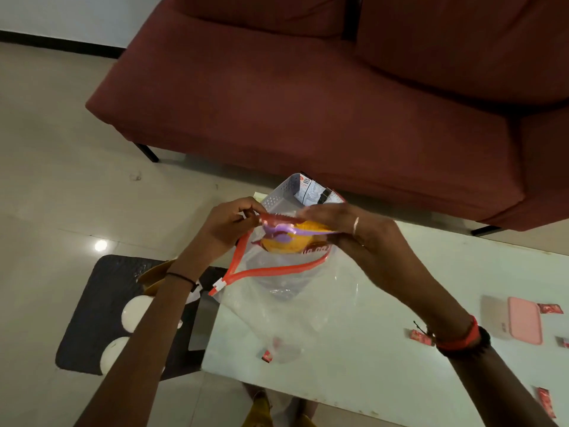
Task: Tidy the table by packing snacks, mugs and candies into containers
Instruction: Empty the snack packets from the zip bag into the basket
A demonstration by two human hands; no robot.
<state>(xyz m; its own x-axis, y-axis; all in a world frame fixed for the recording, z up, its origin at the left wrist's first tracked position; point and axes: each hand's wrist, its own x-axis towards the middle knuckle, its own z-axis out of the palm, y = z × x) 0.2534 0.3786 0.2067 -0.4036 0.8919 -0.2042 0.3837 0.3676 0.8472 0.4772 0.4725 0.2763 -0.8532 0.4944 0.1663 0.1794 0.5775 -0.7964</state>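
Observation:
Both hands hold an orange-yellow snack packet [288, 240] with a red top edge and a purple clip across it, above the mouth of a clear zip bag [292, 303] with a red zipper strip. My left hand [229, 224] pinches the packet's left end and my right hand [348, 229] grips its right end. The bag lies open on the white table [385, 349]. Behind the hands stands a white perforated basket [284, 192] holding packets. Small red candies [420, 336] lie on the table to the right, and one shows at the bag's lower end.
A pink box [525, 320] beside a beige lid [494, 318] sits at the table's right. A dark red sofa [308, 103] stands beyond the table. Left of the table a black stool [104, 297] carries white round objects and a brown item.

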